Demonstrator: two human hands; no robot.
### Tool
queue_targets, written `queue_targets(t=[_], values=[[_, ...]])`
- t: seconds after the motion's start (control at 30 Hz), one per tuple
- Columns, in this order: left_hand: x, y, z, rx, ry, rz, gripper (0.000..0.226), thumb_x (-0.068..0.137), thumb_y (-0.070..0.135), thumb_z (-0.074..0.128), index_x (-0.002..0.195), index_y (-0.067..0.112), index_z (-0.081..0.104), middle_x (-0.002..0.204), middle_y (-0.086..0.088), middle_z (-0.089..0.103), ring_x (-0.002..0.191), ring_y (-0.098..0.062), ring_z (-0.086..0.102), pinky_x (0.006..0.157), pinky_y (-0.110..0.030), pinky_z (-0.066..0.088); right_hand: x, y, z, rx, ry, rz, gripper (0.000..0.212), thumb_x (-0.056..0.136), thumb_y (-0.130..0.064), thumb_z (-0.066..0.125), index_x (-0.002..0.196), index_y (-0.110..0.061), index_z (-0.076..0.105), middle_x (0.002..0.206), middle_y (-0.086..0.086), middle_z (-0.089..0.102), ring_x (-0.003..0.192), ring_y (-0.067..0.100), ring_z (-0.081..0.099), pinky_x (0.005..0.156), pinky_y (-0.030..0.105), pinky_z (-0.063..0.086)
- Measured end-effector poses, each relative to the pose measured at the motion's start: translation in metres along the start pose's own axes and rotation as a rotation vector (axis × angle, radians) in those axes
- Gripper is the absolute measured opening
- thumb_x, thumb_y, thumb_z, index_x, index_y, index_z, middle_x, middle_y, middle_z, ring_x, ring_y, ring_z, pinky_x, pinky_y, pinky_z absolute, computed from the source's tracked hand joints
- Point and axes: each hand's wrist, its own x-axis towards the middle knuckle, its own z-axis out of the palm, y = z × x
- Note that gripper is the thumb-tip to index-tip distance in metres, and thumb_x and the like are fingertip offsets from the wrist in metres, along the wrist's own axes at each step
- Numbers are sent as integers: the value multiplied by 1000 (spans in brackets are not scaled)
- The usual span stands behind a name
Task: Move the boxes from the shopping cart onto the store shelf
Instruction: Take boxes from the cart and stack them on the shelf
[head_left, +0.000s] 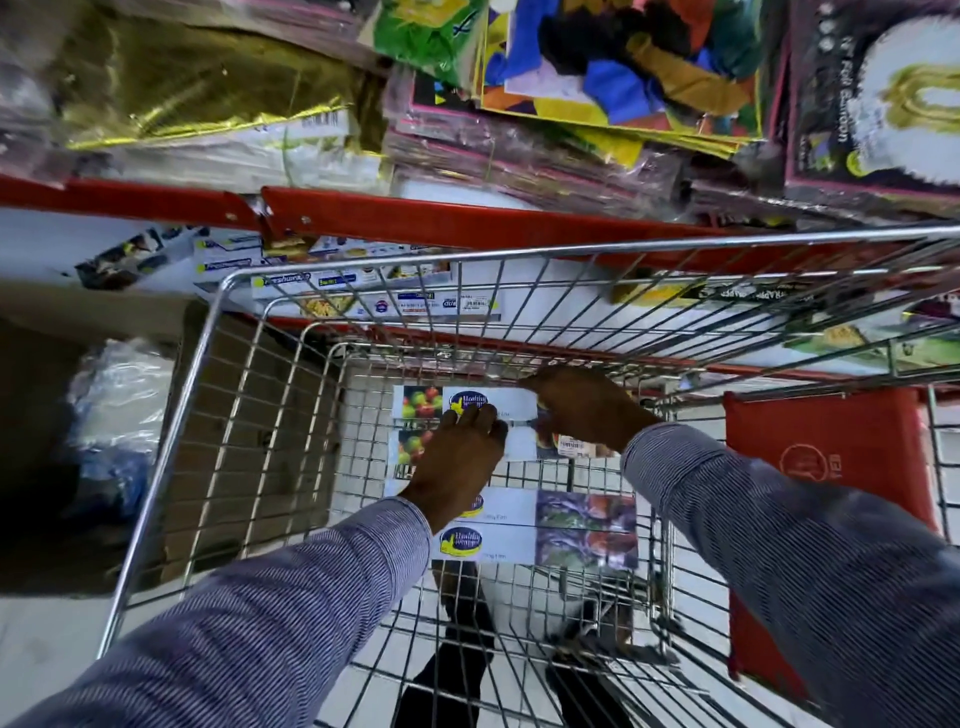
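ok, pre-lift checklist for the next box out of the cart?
1. Left hand on the far box: ok, fingers rest on top.
2. Right hand at that box's right end: ok.
3. Firm grip: cannot tell.
4. Other boxes free of the hands: ok, they lie nearer in the cart.
5. Space on the shelf beyond the cart: ok, a bare patch right of the stocked boxes.

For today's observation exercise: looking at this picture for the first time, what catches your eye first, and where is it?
Two hands, left and right, reach into the wire shopping cart at centre, onto white boxes printed with fruit and vegetables. Above the cart runs a red-edged shelf, piled with gold foil packs and colourful packets.
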Motion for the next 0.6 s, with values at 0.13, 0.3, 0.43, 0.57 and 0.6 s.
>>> queue_targets(t=[0.13,0.3,0.43,0.57,0.6], values=[[1,7,-3,-24,-22,-6,50,77,16,73,122,1,55,124,-18,56,116,-38,52,96,-50,43,3,4,2,-7,-11,-18,63,87,-35,67,143,-20,42,137,11,55,126,30,51,99,36,43],[1,6,-1,-12,-4,10,50,81,21,71,123,3,51,120,-16,61,115,-35,53,96,-45,42,11,-2,11,-17,0,-4,59,84,-34,68,135,-14,46,129,15,58,118,34,56,94,39,47],[-8,0,-10,-32,1,47,52,69,18,78,114,3,58,112,-16,66,106,-36,58,87,-44,48,1,-4,0,-40,60,-13,55,81,-37,70,127,-12,52,126,15,58,116,33,55,92,36,45],[-30,-4,-47,-88,88,52,57,73,14,74,126,2,55,129,-18,59,122,-37,51,97,-46,42,-28,-9,-43,-43,89,-50,57,74,-43,75,120,-12,59,117,15,61,111,33,57,90,37,46],[-38,-6,-62,-102,85,53,60,75,15,74,130,3,53,134,-17,55,126,-36,48,100,-46,41,-37,-11,-58,-33,93,-63,57,72,-44,77,117,-13,61,114,16,62,109,33,57,89,38,47]])
